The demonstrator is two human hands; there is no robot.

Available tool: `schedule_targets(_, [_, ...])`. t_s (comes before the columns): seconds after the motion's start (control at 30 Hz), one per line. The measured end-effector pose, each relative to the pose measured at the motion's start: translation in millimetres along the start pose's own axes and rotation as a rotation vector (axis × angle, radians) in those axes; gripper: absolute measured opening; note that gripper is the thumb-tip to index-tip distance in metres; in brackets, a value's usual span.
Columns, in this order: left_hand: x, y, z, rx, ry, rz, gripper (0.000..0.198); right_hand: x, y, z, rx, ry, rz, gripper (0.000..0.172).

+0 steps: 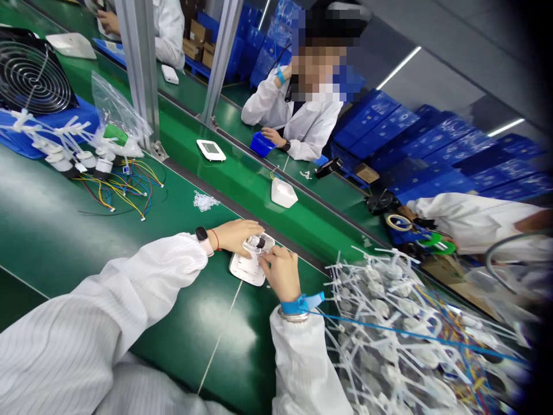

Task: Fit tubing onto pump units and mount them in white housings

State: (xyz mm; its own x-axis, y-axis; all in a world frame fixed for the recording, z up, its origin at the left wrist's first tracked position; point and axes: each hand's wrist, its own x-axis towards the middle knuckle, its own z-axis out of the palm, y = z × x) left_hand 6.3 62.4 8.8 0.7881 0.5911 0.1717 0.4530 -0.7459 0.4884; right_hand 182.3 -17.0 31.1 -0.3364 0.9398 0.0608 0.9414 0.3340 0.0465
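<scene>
A white plastic housing [246, 271] with rounded corners lies on the green table in front of me, its hollow inside facing up. My left hand [237, 233] grips its far left side, thumb over the near part and fingers along the far rim. Inside the raised far end sits a white and dark cylindrical part [258, 242]. My right hand [281, 270] is closed at the housing's right side, thumb and forefinger pinched beside that part. Whatever is between those fingertips is too small to make out.
Small clear rings [205, 201] are piled beyond my left hand. Wired sensors [101, 164] lie at left near a fan [37, 75]. A big heap of similar wired parts [389, 323] fills the right. White housings [284, 192] stand on the green conveyor [246, 178]. A co-worker [302, 115] sits opposite.
</scene>
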Motion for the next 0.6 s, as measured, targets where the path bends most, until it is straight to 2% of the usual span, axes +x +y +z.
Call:
schedule_targets(0.13, [-1,-1,1.9,-0.025,-0.002,-0.005,0.077,4,5,1,0.089,0.061,-0.009,0.022])
schedule_targets(0.27, [-11,0,4.1,-0.071,0.075,0.015,0.085,26,29,7,0.444,0.223,0.039,0.023])
schedule_targets(0.3, [-17,0,4.6,-0.088,0.118,0.009,0.085,36,35,10,0.553,0.204,0.044,0.028])
schedule_targets(0.37, [-30,2,4.9,-0.116,0.207,-0.019,0.082,57,42,16,0.736,0.057,0.014,0.035])
schedule_targets(0.47, [-54,5,1.9,-0.127,0.297,-0.072,0.07,84,46,25,0.87,-0.141,-0.068,0.024])
schedule_targets(0.53, [-67,8,-2.4,-0.134,0.329,-0.095,0.06,96,50,29,0.921,-0.169,-0.062,0.028])
schedule_targets(0.6, [-75,11,-7.7,-0.159,0.363,-0.125,0.052,108,57,32,0.984,-0.135,0.011,0.032])
